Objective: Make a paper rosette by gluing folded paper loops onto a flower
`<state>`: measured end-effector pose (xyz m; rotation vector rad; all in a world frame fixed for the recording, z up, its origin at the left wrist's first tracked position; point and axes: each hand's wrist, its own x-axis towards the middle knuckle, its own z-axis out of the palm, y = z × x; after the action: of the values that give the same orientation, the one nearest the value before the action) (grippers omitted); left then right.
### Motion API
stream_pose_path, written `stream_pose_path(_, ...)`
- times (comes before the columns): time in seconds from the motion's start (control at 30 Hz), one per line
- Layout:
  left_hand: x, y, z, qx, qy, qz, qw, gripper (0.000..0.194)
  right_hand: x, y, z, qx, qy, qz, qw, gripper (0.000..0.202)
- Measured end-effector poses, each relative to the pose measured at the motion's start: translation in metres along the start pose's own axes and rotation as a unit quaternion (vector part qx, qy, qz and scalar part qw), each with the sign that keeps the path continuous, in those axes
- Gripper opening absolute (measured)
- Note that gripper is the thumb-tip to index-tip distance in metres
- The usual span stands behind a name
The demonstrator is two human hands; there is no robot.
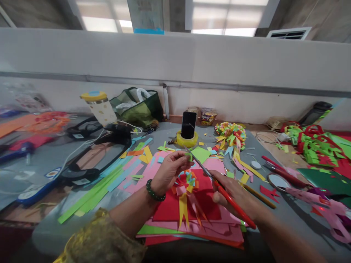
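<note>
Between the thumb and fingers of my left hand is a small green paper piece. My right hand is closed on a long, thin metal tool with a red handle; its exact kind is unclear. The tool's tip points up and left, close beside the green piece. Below my hands, a multicoloured paper rosette with yellow and pink tails lies on red paper. Pink, green and orange sheets are stacked underneath.
A phone stands in a yellow tape roll. Green strips lie left, near a black frame-like object and a tumbler. A paper garland sits behind; a pink glue gun and green scraps are right.
</note>
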<state>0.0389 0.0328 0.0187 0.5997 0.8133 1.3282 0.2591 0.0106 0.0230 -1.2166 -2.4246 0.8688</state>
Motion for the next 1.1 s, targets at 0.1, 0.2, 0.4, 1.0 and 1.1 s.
stream_pose_path(0.1,0.000,0.000,0.001,0.000,0.012,-0.001,1.000,0.048,-0.002,0.003,0.001,-0.008,-0.005,0.007,1.000,0.093)
stream_pose_path(0.2,-0.001,0.000,0.002,0.004,0.015,-0.004,1.000,0.049,-0.002,0.004,0.002,-0.012,-0.002,0.011,1.000,0.091)
stream_pose_path(0.4,0.000,-0.001,-0.002,0.012,-0.002,0.002,1.000,0.043,-0.003,0.002,0.001,-0.023,0.007,0.024,0.999,0.100)
stream_pose_path(1.0,0.003,0.001,-0.008,0.041,-0.042,-0.007,0.998,0.041,-0.004,-0.001,-0.001,-0.022,0.016,0.012,1.000,0.098)
stream_pose_path(1.1,0.003,0.002,-0.009,0.044,-0.049,-0.010,0.998,0.040,-0.003,-0.006,-0.002,-0.012,0.023,0.010,1.000,0.102)
